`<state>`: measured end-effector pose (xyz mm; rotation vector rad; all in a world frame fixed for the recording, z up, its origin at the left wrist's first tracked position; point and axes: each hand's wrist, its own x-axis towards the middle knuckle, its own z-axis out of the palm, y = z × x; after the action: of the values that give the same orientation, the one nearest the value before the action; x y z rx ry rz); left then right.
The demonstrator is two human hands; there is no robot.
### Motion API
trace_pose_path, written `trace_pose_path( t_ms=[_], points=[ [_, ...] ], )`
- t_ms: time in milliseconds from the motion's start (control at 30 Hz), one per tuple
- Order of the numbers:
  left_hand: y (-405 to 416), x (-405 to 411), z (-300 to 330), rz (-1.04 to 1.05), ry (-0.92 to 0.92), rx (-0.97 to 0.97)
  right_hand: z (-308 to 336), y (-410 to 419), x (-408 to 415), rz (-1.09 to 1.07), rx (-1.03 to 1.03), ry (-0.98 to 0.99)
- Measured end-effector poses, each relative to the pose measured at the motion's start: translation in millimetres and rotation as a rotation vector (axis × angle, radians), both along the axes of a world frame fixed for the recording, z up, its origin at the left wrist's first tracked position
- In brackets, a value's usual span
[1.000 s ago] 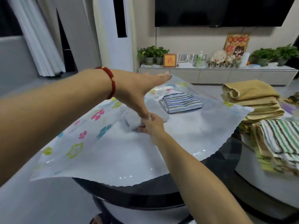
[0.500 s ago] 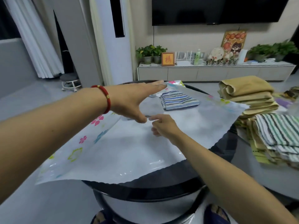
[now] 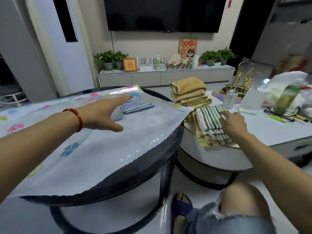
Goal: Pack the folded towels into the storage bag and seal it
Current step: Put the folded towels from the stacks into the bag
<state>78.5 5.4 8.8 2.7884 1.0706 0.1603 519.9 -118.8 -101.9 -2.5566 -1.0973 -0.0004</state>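
A person's left hand point(image 3: 103, 115), fingers straight, lies on the storage bag point(image 3: 94, 149) spread over the round surface point(image 3: 152, 168). A blue-striped towel point(image 3: 136, 106) sits inside. The right hand point(image 3: 233, 123), grip relaxed, touches the green-striped towel point(image 3: 209, 119) on the neighbouring stack.

Wall-mounted television point(image 3: 164, 13) far beyond the fingers. Below it a low white cabinet point(image 3: 166, 77) carrying potted plants point(image 3: 109, 58), a framed red character point(image 3: 129, 64) and a green bottle point(image 3: 158, 62). Right of the fingers: drink can point(image 3: 230, 99), eyeglasses point(image 3: 278, 112).
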Motion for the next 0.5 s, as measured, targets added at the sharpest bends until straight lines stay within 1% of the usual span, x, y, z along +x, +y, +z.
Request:
trace_pose_path(
  t_ms=[67, 133, 267, 433, 500],
  points=[
    [-1.6, 2.6, 1.1, 0.001, 0.008, -0.004, -8.8, 2.5, 18.8, -0.048, -0.137, 0.057],
    [-2.0, 1.9, 1.2, 0.022, 0.021, 0.004, -13.9, 9.2, 28.6, -0.056, -0.193, 0.047],
    [-0.3, -0.6, -1.7, 0.054, 0.013, 0.015, -12.3, 19.1, 46.3, -0.076, -0.159, 0.090],
    [6.3, 0.3, -3.8, 0.062, 0.005, 0.066, -1.7, 18.8, 71.1, 0.089, -0.140, 0.193],
    [8.0, 1.7, -4.2, 0.062, 0.019, 0.085, 4.2, 20.7, 74.0, 0.176, -0.090, 0.268]
  ],
)
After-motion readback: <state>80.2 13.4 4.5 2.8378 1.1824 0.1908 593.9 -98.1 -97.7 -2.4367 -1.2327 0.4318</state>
